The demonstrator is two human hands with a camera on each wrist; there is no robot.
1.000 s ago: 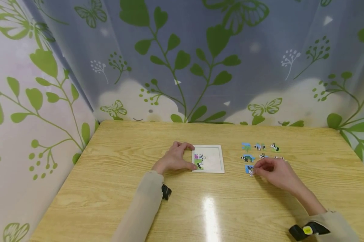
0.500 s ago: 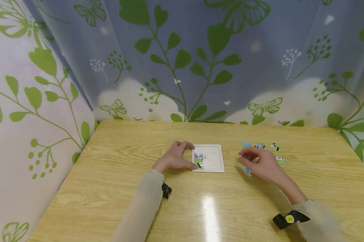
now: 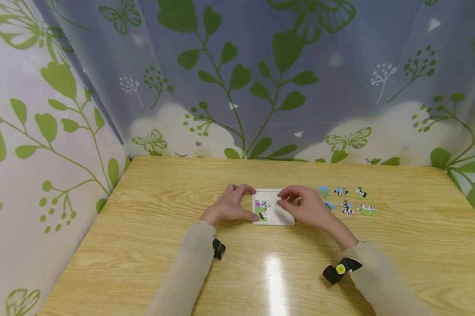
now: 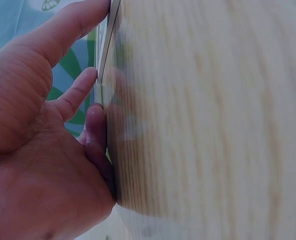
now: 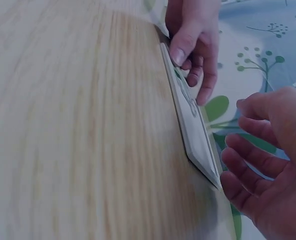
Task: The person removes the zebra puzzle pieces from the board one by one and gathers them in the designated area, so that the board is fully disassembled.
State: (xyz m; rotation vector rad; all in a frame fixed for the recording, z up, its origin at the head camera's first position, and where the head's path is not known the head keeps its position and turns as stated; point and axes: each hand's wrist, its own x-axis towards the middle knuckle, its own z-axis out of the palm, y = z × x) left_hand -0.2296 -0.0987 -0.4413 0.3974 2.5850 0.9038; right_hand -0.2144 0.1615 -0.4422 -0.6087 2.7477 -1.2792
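A small white puzzle tray (image 3: 276, 213) lies on the wooden table. Joined puzzle pieces (image 3: 262, 210) with a cartoon animal and green ground fill part of its left side. My left hand (image 3: 230, 205) holds the tray by its left edge, index finger at the upper corner and thumb at the lower. Over the tray's right part hovers my right hand (image 3: 306, 206), fingers loosely bent. A gap shows between its thumb and index fingertip, and no piece is visible there. In the right wrist view, the fingers (image 5: 245, 172) hang beside the tray, apart from each other.
To the right of the tray lie several loose puzzle pieces in rows, among them a striped-animal piece (image 3: 346, 208) and a green-edged piece (image 3: 367, 210). A patterned curtain (image 3: 237, 87) closes off the table's far edge. Black straps sit on both wrists.
My right hand has moved left, from the lowest loose piece to above the tray. That piece still showed half a second ago and is now out of sight. The left hand stays put.
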